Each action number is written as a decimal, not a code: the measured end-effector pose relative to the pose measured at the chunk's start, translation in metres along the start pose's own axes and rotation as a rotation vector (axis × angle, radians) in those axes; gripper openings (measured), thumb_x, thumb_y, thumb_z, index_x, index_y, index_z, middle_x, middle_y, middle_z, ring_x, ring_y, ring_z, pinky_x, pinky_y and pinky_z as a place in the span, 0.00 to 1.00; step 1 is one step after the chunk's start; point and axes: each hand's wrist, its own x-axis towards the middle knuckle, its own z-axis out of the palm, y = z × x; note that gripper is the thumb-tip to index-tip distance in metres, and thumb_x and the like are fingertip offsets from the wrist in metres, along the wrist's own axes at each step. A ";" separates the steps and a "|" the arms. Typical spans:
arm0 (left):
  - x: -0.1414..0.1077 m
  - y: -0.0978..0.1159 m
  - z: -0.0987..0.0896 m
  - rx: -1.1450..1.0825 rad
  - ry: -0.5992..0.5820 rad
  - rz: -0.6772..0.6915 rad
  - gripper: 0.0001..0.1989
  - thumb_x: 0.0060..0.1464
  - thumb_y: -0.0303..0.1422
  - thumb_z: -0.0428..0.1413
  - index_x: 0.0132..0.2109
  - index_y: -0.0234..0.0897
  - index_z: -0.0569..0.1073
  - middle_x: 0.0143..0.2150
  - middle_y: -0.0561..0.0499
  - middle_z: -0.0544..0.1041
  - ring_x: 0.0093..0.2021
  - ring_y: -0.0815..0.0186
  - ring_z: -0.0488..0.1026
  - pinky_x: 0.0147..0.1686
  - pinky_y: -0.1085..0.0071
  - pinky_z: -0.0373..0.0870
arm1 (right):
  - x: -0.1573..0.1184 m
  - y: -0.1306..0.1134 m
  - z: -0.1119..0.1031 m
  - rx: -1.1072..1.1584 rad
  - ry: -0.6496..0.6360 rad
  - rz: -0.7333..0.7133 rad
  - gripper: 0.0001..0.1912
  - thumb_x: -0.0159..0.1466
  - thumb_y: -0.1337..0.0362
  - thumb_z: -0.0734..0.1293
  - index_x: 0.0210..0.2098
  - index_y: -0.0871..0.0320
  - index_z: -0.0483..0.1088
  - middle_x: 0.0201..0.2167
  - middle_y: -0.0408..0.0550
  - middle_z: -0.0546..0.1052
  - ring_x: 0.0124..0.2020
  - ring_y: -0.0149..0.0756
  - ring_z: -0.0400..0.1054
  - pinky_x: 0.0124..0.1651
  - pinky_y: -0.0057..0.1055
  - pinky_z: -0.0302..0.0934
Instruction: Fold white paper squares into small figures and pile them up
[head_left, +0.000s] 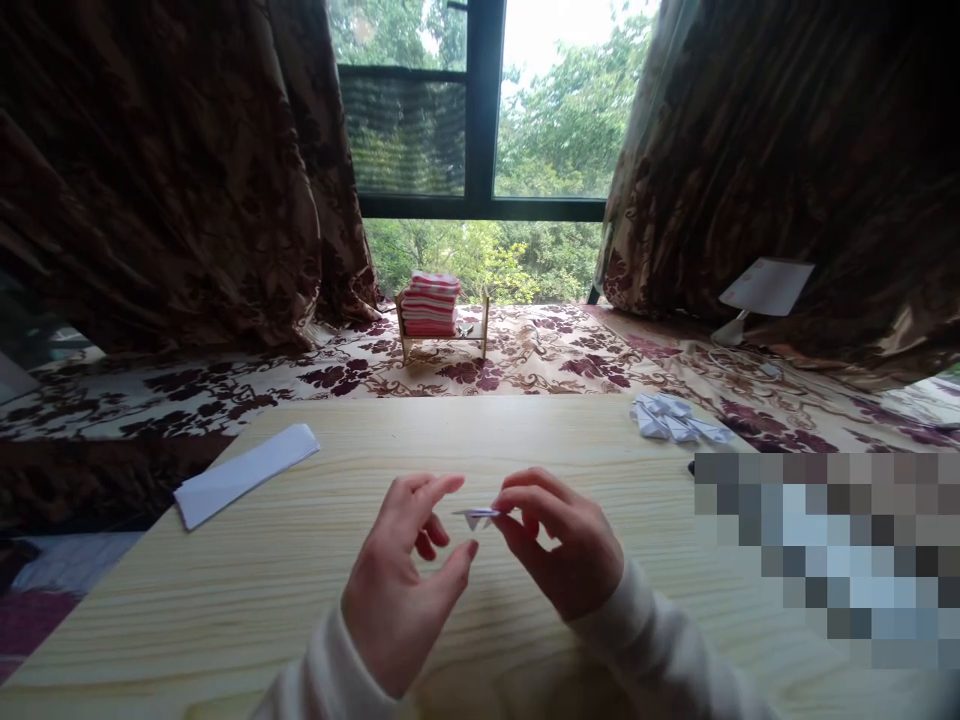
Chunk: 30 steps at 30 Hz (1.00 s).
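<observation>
My right hand point(559, 540) pinches a small folded piece of white paper point(477, 516) between thumb and forefinger, a little above the wooden table. The paper points left, and a small flap hangs below it. Just left of the paper is my left hand point(412, 570), its thumb and fingers apart with nothing between them. It does not appear to touch the paper. A stack of white paper strips point(247, 475) lies on the table at the left. Several folded white paper pieces point(675, 418) sit in a pile at the table's far right corner.
The pale wooden table point(337, 640) stands against a ledge covered in flowered cloth point(540, 370). On the ledge are a small wooden rack point(485, 325) with folded pink and white cloths point(430, 305) and a white lamp point(766, 287). A blurred-out patch covers the right side.
</observation>
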 end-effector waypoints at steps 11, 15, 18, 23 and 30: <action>-0.084 -0.016 -0.001 0.190 0.003 0.212 0.15 0.47 0.22 0.50 0.42 0.39 0.71 0.44 0.47 0.73 0.46 0.63 0.71 0.44 0.70 0.71 | -0.083 -0.060 0.017 -0.072 0.000 0.123 0.12 0.57 0.74 0.61 0.39 0.55 0.65 0.36 0.48 0.71 0.35 0.33 0.68 0.35 0.26 0.65; -0.089 -0.020 -0.005 0.260 -0.018 0.256 0.15 0.47 0.22 0.49 0.41 0.36 0.71 0.45 0.44 0.73 0.46 0.61 0.71 0.44 0.67 0.72 | -0.091 -0.069 0.020 -0.028 -0.072 0.134 0.15 0.55 0.73 0.62 0.42 0.55 0.64 0.39 0.49 0.70 0.38 0.35 0.68 0.40 0.28 0.65; -0.092 -0.019 -0.008 0.287 -0.081 0.257 0.15 0.47 0.22 0.48 0.42 0.35 0.71 0.47 0.43 0.73 0.48 0.60 0.70 0.47 0.63 0.70 | -0.095 -0.071 0.020 -0.021 -0.125 0.118 0.15 0.56 0.72 0.62 0.42 0.56 0.64 0.39 0.49 0.70 0.38 0.34 0.67 0.39 0.28 0.65; -0.097 -0.016 -0.012 0.254 -0.162 0.236 0.15 0.47 0.22 0.48 0.43 0.34 0.71 0.49 0.43 0.72 0.51 0.60 0.68 0.50 0.63 0.67 | -0.099 -0.073 0.023 -0.067 -0.144 0.102 0.09 0.57 0.71 0.62 0.38 0.57 0.67 0.36 0.49 0.71 0.36 0.34 0.67 0.38 0.29 0.64; -0.105 -0.021 -0.016 0.244 -0.175 0.271 0.14 0.49 0.24 0.48 0.43 0.33 0.71 0.50 0.42 0.71 0.51 0.60 0.67 0.51 0.61 0.66 | -0.104 -0.078 0.026 -0.145 -0.150 0.093 0.06 0.57 0.70 0.63 0.34 0.56 0.69 0.33 0.48 0.72 0.35 0.34 0.66 0.38 0.31 0.62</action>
